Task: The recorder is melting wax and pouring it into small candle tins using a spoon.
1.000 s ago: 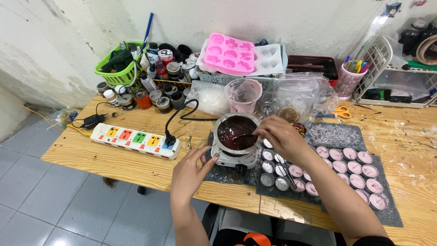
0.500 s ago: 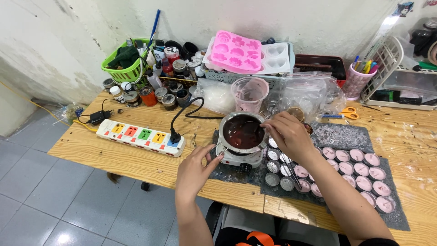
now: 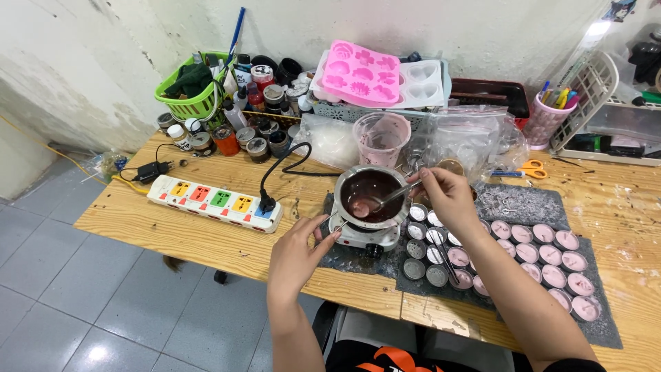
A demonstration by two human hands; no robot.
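At a wooden worktable (image 3: 206, 241), a person's left hand (image 3: 297, 256) reaches to the front of a small white hot plate (image 3: 363, 235), fingertips pinched together on a thin pin or knob at its near edge; what exactly they pinch is too small to tell. On the hot plate sits a metal pot (image 3: 372, 195) of dark reddish melted liquid. The right hand (image 3: 447, 196) is closed around the handle of a metal spoon (image 3: 385, 200), whose bowl dips into the liquid. Just right of the pot, rows of small round metal cups (image 3: 530, 256) cover a grey mat (image 3: 606, 331); those nearest the pot are empty, and those farther right hold pale pink filling. To the left lies a white power strip (image 3: 213, 201) with coloured sockets, a black plug in its right end. Behind the pot stands a clear measuring cup (image 3: 380, 138), and farther back a pink silicone mould (image 3: 358, 74) rests on a white basket, beside a green basket (image 3: 193, 93) and assorted jars against the wall.
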